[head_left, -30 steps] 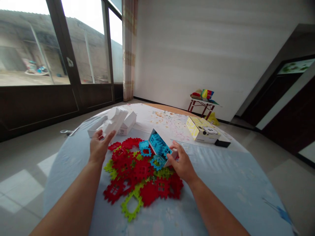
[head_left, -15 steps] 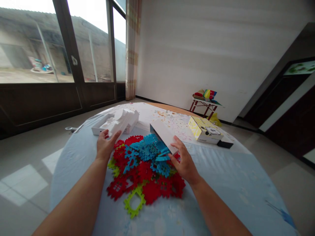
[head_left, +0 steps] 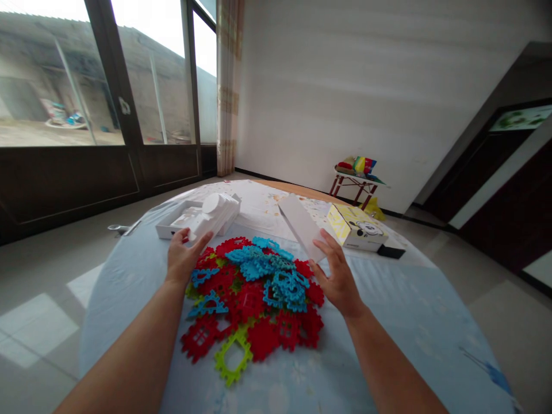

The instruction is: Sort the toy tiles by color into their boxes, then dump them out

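Lifted clear now, white box (head_left: 302, 227) in right hand (head_left: 338, 279); no readable writing.

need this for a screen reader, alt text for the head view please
Two bare hands work over a pile of red, blue and green interlocking plastic tiles on a round table with a pale blue cloth: the right hand holds a tilted white cardboard box, the left hand a white moulded tray.
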`<state>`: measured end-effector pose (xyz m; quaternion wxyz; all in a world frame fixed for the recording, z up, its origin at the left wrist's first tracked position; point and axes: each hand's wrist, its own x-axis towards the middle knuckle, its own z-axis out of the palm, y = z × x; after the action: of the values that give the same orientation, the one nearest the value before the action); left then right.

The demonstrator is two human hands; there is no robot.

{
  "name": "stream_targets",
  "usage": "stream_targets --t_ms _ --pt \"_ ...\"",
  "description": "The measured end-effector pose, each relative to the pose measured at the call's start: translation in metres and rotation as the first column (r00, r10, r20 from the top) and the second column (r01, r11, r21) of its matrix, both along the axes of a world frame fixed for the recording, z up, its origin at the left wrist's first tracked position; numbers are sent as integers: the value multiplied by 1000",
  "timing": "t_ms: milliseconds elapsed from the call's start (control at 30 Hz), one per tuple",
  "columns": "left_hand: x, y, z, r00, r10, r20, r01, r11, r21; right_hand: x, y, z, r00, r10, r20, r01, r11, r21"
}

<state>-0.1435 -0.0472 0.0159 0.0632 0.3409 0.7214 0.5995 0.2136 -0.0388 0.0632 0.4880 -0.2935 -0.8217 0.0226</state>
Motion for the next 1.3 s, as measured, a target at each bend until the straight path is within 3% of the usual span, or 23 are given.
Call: stream_targets --t_ms 67,133,233,367,500,667,800,900,1000,1167,1300 --pt "2 0 3 997 2 -80 -1 1000 4 3 4 -1 989 -35 -143 26 997 -68" --pt "7 0 8 983 -10 -182 16 999 35 5 9 -3 951 -79 -298 8 972 -233" --pt "20 -2 19 937 -69 -344 106 990 90 7 17 -7 873 -162 -459 -95 869 -486" --pt "40 -8 35 842 -206 -499 291 952 97 7 21 -9 793 -207 -573 -238 761 -603" --pt "60 -15 47 740 -360 -568 462 886 42 6 20 -7 749 -199 -632 -362 676 -642" --pt "77 -21 53 632 -571 -524 610 784 -118 6 16 -3 747 -177 -641 -422 619 -663" --pt "79 -23 52 549 -723 -419 725 661 -193 5 13 -1 765 -120 -633 -449 605 -657" --pt "77 -25 52 518 -788 -331 767 600 -227 5 12 0 780 -139 -610 -403 633 -661" --pt "75 -23 52 532 -797 -285 773 595 -221 3 11 1 780 -157 -606 -386 641 -663" --pt "80 -12 48 556 -757 -341 755 632 -172 2 7 3 781 -106 -615 -441 604 -664" --pt "87 -8 46 539 -776 -326 776 609 -165 5 6 6 774 -122 -622 -445 594 -670"
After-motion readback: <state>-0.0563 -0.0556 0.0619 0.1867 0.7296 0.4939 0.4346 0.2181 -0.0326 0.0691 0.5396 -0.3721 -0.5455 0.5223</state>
